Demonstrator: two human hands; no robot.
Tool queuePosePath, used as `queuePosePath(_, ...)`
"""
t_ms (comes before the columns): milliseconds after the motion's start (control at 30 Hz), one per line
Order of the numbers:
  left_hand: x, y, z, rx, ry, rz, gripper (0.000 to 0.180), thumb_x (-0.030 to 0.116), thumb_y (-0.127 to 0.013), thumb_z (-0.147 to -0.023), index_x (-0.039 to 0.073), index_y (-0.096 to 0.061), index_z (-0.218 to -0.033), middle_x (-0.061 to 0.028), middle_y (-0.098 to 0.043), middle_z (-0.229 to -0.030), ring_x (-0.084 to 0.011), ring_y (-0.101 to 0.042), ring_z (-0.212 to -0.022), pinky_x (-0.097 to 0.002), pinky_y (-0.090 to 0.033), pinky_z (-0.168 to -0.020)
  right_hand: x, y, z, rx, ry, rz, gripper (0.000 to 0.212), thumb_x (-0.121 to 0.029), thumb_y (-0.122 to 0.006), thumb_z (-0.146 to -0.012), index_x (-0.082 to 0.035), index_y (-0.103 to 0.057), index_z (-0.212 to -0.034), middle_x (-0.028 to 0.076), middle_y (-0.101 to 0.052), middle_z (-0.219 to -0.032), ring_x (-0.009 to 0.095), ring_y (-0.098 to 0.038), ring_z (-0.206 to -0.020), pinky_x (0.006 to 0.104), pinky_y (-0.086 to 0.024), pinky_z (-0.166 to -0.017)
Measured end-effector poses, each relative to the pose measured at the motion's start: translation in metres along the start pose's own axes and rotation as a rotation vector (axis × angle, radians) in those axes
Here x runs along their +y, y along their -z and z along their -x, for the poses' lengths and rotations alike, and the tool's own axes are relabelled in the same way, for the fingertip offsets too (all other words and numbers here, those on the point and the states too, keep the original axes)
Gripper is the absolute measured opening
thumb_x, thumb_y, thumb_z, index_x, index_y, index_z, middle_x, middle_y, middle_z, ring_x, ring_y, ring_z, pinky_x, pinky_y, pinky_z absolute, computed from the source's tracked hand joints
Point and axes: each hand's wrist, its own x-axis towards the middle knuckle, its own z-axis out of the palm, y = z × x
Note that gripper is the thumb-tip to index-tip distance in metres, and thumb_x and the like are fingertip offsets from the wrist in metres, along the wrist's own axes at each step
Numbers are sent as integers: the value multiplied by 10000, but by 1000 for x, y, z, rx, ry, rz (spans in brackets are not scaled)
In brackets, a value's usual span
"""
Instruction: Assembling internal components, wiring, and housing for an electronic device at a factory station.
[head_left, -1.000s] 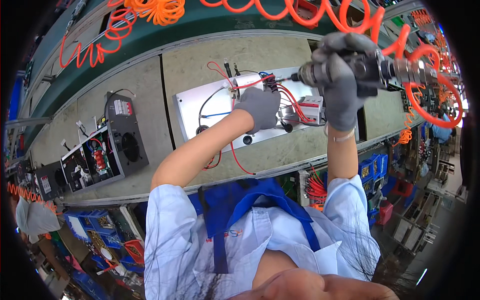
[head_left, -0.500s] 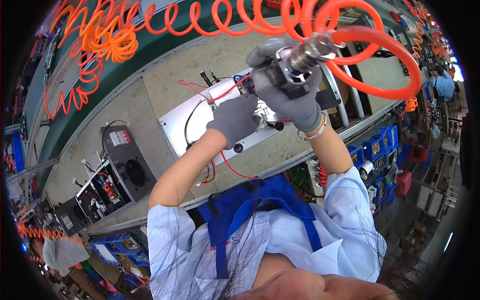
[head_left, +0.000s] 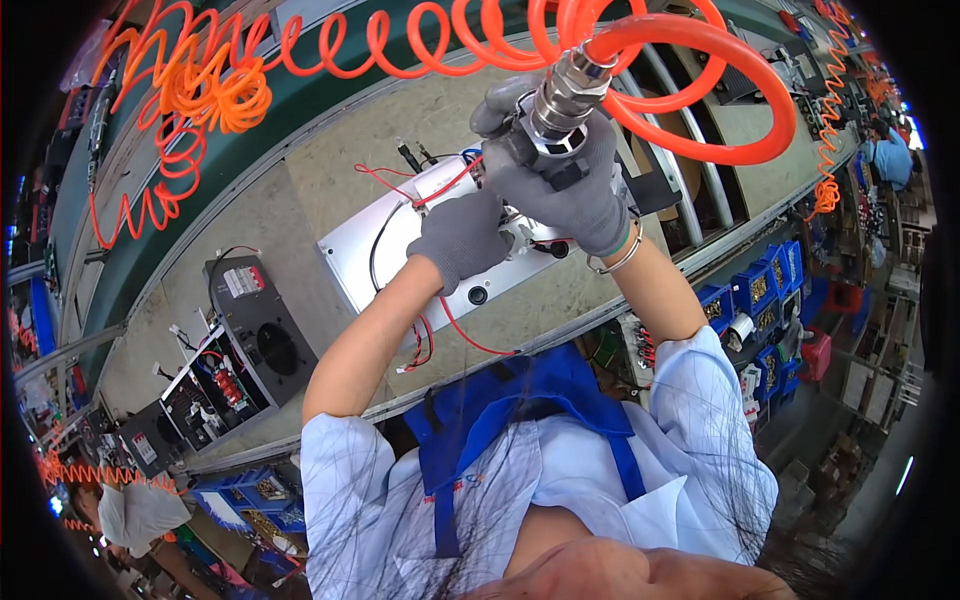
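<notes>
My gloved right hand point(head_left: 575, 195) is wrapped round a pneumatic screwdriver point(head_left: 556, 135), whose metal coupling joins a thick orange air hose point(head_left: 700, 150). The tool's working end points down toward a white metal panel point(head_left: 345, 245) and is hidden behind the hand. On the panel, my left hand point(head_left: 460, 238), in a grey glove too, has its fingers curled against the parts beside the tool; whatever they pinch is hidden. Red wires point(head_left: 445, 190) and a black cable point(head_left: 372, 262) run over the panel. A round black fitting point(head_left: 478, 295) sits near its front edge.
An opened dark metal case point(head_left: 270, 330) with a fan grille and inner boards stands at the left. Coiled orange hoses point(head_left: 400, 45) hang across the top. Blue bins point(head_left: 755, 290) of small parts line the bench's right front. Other people work farther off.
My right hand has brought the screwdriver down and left, close to my left hand over the panel. The hose has swung left with it. My left hand has shifted slightly left.
</notes>
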Motion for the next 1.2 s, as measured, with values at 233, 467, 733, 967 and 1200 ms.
queuePosePath(233, 9, 9, 2, -7, 76, 61, 470, 188, -641, -763, 16, -455, -1158, -212, -667, -902, -381, -663, -846, -474, -519, -736, 2, 1, 1, 44, -48, -149, 369, 20, -697, -728, -6, -577, -1076, 54, -657, -933, 111, -648, -860, 266, -544, -761)
queuePosePath(467, 8, 9, 5, 33, 30, 68, 389, 165, -626, -753, 19, -490, -1087, -212, -664, -916, -386, -659, -856, -476, -511, -743, 16, 16, -5, -330, 54, -135, 362, 35, -704, -699, 1, -579, -1037, 37, -638, -911, 111, -621, -810, 258, -522, -717)
queuePosePath(733, 7, 8, 5, 37, 76, 101, 369, 175, -616, -759, 39, -502, -1083, -209, -663, -940, -388, -657, -869, -478, -510, -741, 11, -2, -4, 182, -155, -154, 335, 32, -670, -740, 34, -583, -1064, 47, -654, -844, 77, -625, -758, 244, -531, -723)
queuePosePath(967, 16, 16, 10, -7, 104, 64, 387, 183, -592, -778, 54, -508, -1134, -207, -660, -981, -387, -647, -921, -475, -498, -786, 3, 0, 4, 34, -152, -211, 356, 16, -673, -750, 28, -582, -1093, 67, -662, -919, 107, -647, -841, 259, -539, -742)
queuePosePath(1200, 9, 8, 10, 128, -34, 82, 398, 255, -609, -802, 67, -536, -1145, -208, -655, -999, -370, -639, -942, -464, -484, -805, -34, 16, -20, -98, 67, -254, 343, 83, -608, -801, 4, -553, -1131, 85, -645, -941, 112, -620, -853, 267, -523, -765)
